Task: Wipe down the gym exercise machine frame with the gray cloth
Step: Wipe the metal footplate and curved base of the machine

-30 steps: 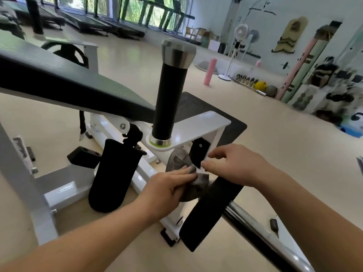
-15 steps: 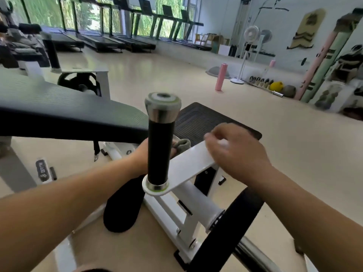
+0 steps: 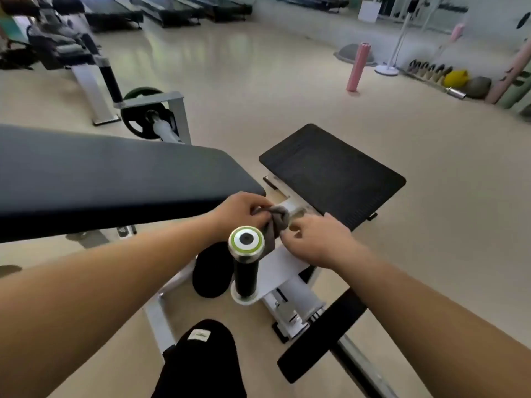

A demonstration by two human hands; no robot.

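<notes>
The gray cloth (image 3: 277, 221) is bunched up over the white frame (image 3: 290, 264) of the exercise machine, between the long black pad and the black foot plate. My left hand (image 3: 240, 211) grips the cloth's left side. My right hand (image 3: 314, 239) has curled fingers at the cloth's lower right edge; whether it pinches the fabric is not plain. An upright black handle with a silver and green cap (image 3: 246, 240) stands just in front of the cloth and hides its lower part.
A long black padded bench (image 3: 115, 173) runs left. A black textured foot plate (image 3: 330, 173) lies beyond the hands. Black rollers (image 3: 321, 334) and a steel bar sit lower right. My black-clad knee (image 3: 201, 360) is below. A pink foam roller (image 3: 357, 67) stands far off.
My viewpoint has risen above the machine. Both hands with the cloth moved from under the white bracket up to the top of the frame behind the handle.
</notes>
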